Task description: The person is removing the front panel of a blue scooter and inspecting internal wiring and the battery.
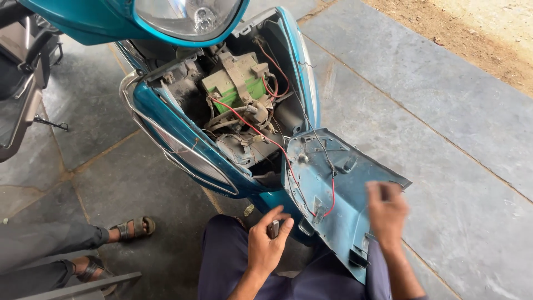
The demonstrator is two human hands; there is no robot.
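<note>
A teal scooter stands in front of me with its front bay open, showing a green battery (233,86) and red wires (252,128). A detached teal front panel (338,189) leans inside-up against my knees, still tied to the scooter by a red wire. My left hand (267,239) is closed around a small dark object beside the panel's lower left edge. My right hand (387,214) is blurred at the panel's right edge, fingers curled onto it.
The scooter's headlight (189,16) is at the top. Another person's sandalled feet (130,229) and grey trousers are at lower left. A second vehicle (22,78) stands at far left. Grey stone slabs cover the ground, with dirt at top right.
</note>
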